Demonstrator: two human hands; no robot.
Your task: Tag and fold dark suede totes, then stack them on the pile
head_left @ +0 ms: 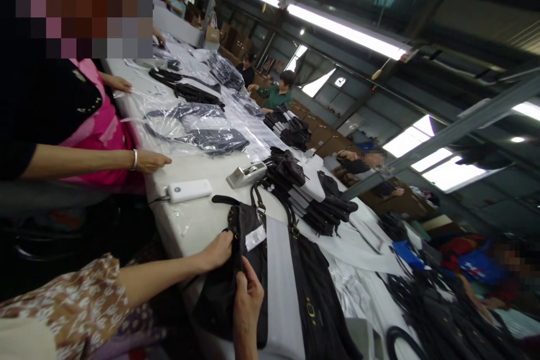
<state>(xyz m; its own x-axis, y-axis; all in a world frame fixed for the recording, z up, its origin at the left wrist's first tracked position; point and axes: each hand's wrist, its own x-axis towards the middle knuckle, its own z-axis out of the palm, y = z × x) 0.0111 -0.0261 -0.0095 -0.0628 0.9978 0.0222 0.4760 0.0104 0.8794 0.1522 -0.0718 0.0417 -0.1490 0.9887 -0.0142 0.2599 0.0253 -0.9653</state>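
Observation:
A black handbag [318,270] with brass buckles lies on the white table, a white paper band [282,270] running across it. My left hand [217,250] is closed on the bag's left edge, near its top corner. Just below, my right hand [248,292] pinches the same side edge between thumb and fingers. A small white tag [255,238] rests on the bag beside my hands. The bag's handles [258,199] lie toward the far side of the table.
Beyond the bag stand a tape dispenser [247,174], a white power bank [189,190] and a pile of black bags [312,197]. A co-worker's hand [152,161] reaches over the table at left, near plastic-wrapped bags [211,129]. More black bags [447,315] lie at right.

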